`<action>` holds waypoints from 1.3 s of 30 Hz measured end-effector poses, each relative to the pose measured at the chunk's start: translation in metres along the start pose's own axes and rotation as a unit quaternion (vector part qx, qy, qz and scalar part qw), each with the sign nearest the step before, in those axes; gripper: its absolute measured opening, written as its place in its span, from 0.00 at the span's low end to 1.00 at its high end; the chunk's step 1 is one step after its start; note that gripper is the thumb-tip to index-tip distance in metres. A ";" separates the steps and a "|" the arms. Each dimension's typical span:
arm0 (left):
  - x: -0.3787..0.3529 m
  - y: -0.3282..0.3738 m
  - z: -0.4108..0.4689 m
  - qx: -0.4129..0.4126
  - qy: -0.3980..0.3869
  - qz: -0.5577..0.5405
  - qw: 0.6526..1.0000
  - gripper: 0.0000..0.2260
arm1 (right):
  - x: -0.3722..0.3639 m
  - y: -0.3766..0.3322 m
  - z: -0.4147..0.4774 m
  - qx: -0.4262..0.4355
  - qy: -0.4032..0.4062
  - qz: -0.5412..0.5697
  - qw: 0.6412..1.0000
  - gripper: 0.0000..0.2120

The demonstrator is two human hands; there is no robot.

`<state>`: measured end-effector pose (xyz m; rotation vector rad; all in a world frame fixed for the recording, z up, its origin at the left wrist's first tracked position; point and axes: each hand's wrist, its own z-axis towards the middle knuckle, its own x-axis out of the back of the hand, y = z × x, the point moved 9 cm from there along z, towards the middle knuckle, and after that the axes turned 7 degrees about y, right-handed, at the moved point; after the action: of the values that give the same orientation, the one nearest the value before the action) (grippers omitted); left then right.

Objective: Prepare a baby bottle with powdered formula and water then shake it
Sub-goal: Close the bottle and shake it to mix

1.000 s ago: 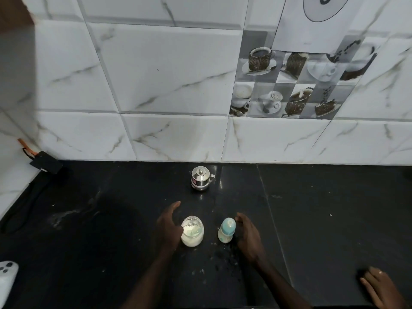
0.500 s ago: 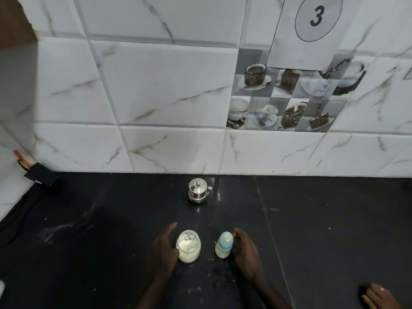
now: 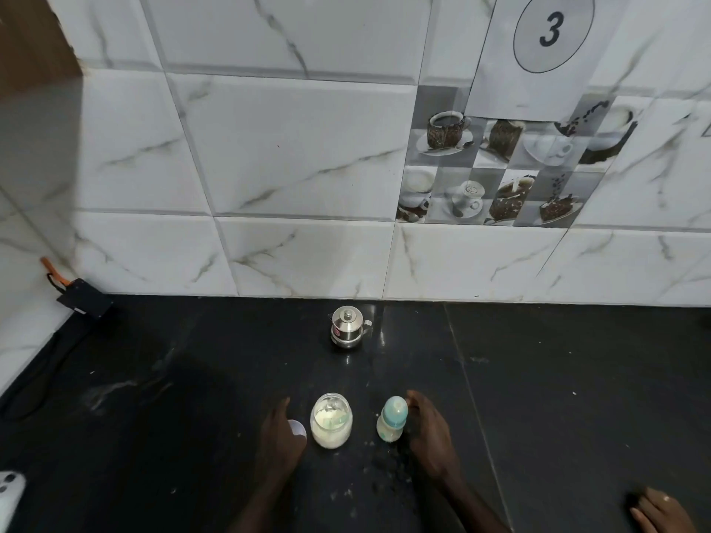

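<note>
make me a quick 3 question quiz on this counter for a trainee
1. True or false: the bottle stands left of the jar.
2. Which stands nearest the wall? A jar, B bottle, C pot.
3. What number is on the paper?
Key: 1 false; 2 C; 3 three.

Left hand (image 3: 282, 436) and left forearm (image 3: 259, 505): bare, nothing covering them up to the bottom frame edge. Right hand (image 3: 431, 444) and right forearm (image 3: 477, 509): same, bare wrist, uncovered as far as the view goes. Upper arms and clothing are out of frame. Light is dim, so nails and finger detail are unreadable.
</note>
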<state>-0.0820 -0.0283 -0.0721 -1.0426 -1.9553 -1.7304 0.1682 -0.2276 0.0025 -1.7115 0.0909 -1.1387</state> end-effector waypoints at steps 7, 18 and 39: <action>-0.013 -0.017 -0.003 -0.040 -0.042 0.071 0.996 0.38 | -0.003 0.008 0.000 -0.003 0.010 -0.002 1.000 0.30; -0.013 -0.016 -0.012 -0.067 -0.046 0.139 0.987 0.41 | 0.003 -0.001 -0.008 0.006 0.019 -0.027 0.999 0.28; -0.023 -0.021 -0.011 -0.083 -0.075 0.171 0.979 0.44 | -0.014 0.024 -0.001 -0.016 0.001 -0.041 0.999 0.43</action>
<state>-0.0834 -0.0453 -0.1009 -1.5074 -1.6110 -1.6821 0.1703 -0.2315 -0.0249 -1.7575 0.0400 -1.2050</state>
